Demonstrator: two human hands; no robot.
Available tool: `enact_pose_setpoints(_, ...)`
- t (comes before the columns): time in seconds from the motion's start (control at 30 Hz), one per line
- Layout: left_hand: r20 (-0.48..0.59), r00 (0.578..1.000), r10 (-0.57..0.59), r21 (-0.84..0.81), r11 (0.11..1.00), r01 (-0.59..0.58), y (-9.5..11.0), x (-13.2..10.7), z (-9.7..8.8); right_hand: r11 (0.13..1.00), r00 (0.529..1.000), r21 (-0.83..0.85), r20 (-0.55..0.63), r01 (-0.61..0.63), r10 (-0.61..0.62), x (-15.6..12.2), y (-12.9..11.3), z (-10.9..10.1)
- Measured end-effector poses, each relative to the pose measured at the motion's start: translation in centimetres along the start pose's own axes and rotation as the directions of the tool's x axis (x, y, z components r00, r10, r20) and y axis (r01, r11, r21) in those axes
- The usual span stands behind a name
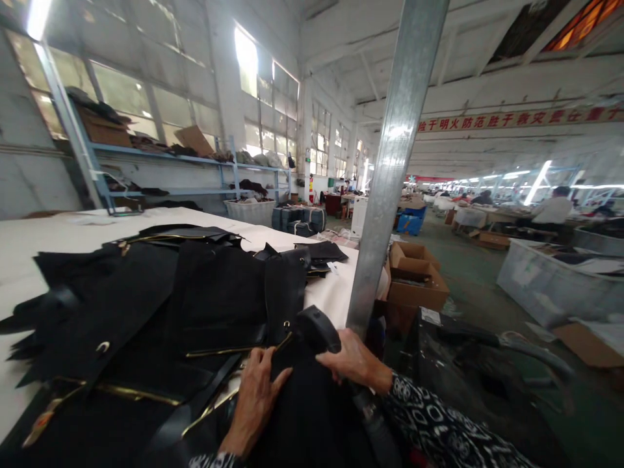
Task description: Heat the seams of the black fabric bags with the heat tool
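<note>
Black fabric bag pieces [219, 299] with gold zippers are piled across the white table [29, 260]. My left hand [256, 396] is at the zippered edge of one black bag piece [302, 403] in front of me. Its fingers curl over the edge and its thumb lies apart on the fabric; the fingertips are partly hidden. My right hand [358, 361] is closed around a black curved tube-like piece [319, 325], whose broad end rests above the fabric. A dark length, perhaps a hose [373, 416], runs down below that hand.
A metal post [394, 143] rises at the table's right edge. Beyond it stand cardboard boxes [416, 279]. A black machine-like object [468, 370] with a curved tube is at my right, and a grey bin [546, 279] is behind. Blue shelves [166, 156] line the wall.
</note>
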State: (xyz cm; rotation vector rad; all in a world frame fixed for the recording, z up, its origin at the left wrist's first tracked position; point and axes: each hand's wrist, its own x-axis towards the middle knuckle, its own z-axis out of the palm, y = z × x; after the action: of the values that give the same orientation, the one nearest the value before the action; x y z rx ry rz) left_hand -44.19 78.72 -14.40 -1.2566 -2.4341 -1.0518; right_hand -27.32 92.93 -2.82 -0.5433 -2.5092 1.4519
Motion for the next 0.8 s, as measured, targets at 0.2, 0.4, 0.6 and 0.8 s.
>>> enact_pose_setpoints(0.2, 0.002, 1.000, -0.007, 0.018, 1.000, 0.007, 0.0, 0.1, 0.0, 1.000, 0.999, 0.005, 0.016, 0.031, -0.031, -3.3, -1.1, -2.2)
enact_pose_setpoints(0.4, -0.022, 1.000, 0.004, 0.028, 1.000, -0.004, 0.1, 0.0, 0.0, 0.999, 0.991, 0.005, 0.129, -0.040, 0.039, -6.2, 0.1, -0.1)
enact_pose_setpoints(0.6, -0.039, 0.999, 0.012, 0.054, 0.998, -0.010, -0.1, 0.0, 0.5, 0.998, 0.997, -0.038, 0.062, -0.043, 0.045, -2.1, 0.0, 1.8)
enact_pose_setpoints(0.8, -0.032, 0.999, 0.007, 0.061, 0.998, -0.005, -0.1, 0.0, 0.4, 0.999, 0.999, -0.030, -0.051, -0.015, 0.014, 1.2, -0.9, 0.4)
